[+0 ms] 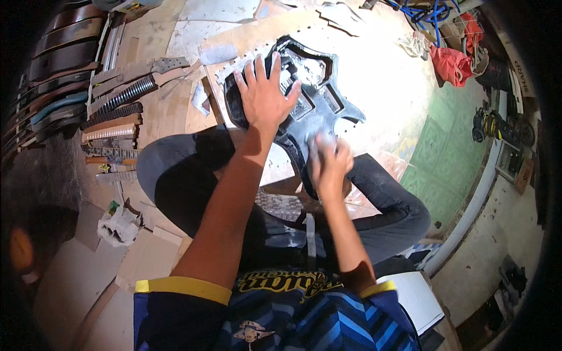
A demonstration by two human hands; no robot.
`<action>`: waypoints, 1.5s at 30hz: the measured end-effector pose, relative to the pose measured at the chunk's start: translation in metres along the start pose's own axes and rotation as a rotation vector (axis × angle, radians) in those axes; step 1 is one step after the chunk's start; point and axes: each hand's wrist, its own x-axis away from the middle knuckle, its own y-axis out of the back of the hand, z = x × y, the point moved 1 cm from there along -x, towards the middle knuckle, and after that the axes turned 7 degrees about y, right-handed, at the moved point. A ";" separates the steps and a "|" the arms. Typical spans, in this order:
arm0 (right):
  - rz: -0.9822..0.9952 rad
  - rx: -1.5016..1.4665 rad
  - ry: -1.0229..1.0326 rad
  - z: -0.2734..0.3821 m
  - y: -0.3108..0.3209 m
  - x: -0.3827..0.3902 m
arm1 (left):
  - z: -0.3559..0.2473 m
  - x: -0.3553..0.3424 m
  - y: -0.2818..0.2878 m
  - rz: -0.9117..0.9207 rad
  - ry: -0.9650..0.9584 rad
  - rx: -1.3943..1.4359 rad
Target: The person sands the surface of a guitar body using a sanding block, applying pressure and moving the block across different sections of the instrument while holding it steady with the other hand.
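A black electric guitar body (pixel 320 119) with cut-out cavities lies in front of me, its narrow end pointing toward my lap. Whitish, dull patches show on its bright-lit top. My left hand (pixel 263 96) rests on the body's left part, fingers spread and palm down. Over the narrower lower part, my right hand (pixel 332 165) is bent around a pale, blurred piece (pixel 325 143) pressed to the surface. Motion smears those fingers, and what the piece is I cannot make out. My crossed legs flank the guitar body.
Several guitar necks (pixel 126 96) lie on the floor at left, beside a rack of curved, dark wooden pieces (pixel 64 52). A crumpled plastic bag (pixel 120 225) and cardboard (pixel 149 257) sit lower left. Toward the far right are a red cloth (pixel 452 66) and blue cable (pixel 430 14).
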 end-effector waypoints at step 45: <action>0.098 0.027 0.078 -0.005 0.005 0.034 | -0.002 0.015 0.005 0.058 0.009 -0.034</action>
